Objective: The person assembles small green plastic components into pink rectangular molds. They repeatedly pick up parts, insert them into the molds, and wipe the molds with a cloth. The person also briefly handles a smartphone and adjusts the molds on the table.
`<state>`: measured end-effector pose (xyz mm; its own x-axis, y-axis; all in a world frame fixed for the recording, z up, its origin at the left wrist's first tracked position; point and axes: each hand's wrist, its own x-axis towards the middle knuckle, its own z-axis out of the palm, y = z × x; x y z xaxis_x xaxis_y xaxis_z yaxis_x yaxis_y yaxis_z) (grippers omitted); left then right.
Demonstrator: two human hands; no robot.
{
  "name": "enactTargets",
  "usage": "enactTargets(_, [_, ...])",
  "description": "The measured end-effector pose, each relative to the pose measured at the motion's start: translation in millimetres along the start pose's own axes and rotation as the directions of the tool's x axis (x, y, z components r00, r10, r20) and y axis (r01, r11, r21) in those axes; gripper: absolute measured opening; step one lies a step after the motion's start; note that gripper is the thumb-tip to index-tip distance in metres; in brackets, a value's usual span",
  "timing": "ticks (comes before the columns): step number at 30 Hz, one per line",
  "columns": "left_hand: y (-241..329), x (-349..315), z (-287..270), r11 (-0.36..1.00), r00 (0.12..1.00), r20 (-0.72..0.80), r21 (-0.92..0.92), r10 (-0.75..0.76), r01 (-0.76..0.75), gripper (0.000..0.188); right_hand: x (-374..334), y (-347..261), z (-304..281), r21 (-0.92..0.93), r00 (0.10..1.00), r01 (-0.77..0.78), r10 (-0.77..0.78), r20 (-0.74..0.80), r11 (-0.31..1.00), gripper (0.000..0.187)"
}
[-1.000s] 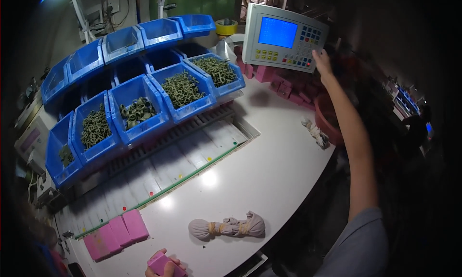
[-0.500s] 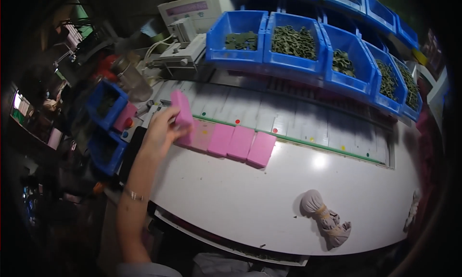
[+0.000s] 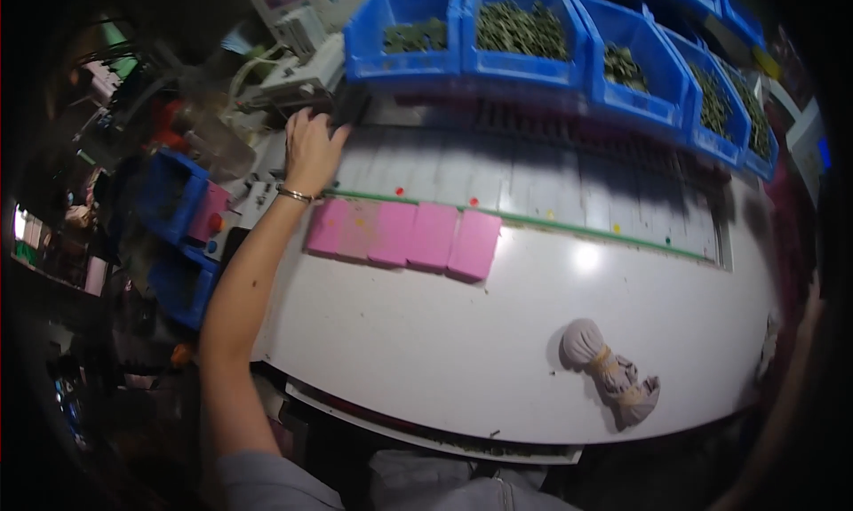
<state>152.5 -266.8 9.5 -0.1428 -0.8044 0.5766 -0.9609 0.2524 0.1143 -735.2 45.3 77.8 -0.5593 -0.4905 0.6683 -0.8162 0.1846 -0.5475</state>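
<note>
My left hand (image 3: 313, 153) reaches over the far left end of the white table, beside the strip with lengthwise lines. Its thumb stands apart from the fingers and nothing shows in it. Just below the wrist, several flat pink blocks (image 3: 435, 234) lie side by side along a green edge strip; the second from the left looks duller and speckled. At the dim right rim a forearm rises to what seems to be my right hand (image 3: 811, 311), raised beside the table. Its fingers cannot be made out.
Blue bins (image 3: 524, 65) with small dark green parts hang over the far side. A tied greyish cloth bundle (image 3: 608, 369) lies on the white table (image 3: 426, 342). Smaller blue bins (image 3: 173, 195) stand at the left. A white device (image 3: 302, 74) with cables sits behind my left hand.
My left hand has moved farther away, off the pink blocks. The pink block it held raised no longer shows in it. A forearm has appeared at the right rim, and the view has shifted.
</note>
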Motion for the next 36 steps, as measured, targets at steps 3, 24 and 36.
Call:
enactTargets(3, [99,-51,-19,0.972,0.975,0.03,-0.097,0.218,-0.215,0.045,-89,-131,50,0.068,0.949,-0.014,-0.009,0.316,0.998,0.047])
enactTargets(24, [206,-220,-121,0.562,0.912,0.373,-0.797,0.17,0.221,0.071,-344,-444,139,0.442,0.099,-0.509,-0.46,0.883,0.739,0.041])
enactTargets(36, [216,-214,-111,0.601,0.95,0.309,-0.767,0.038,0.226,0.042,-365,-430,140,0.555,0.23,-0.482,-0.513,0.827,0.678,0.02])
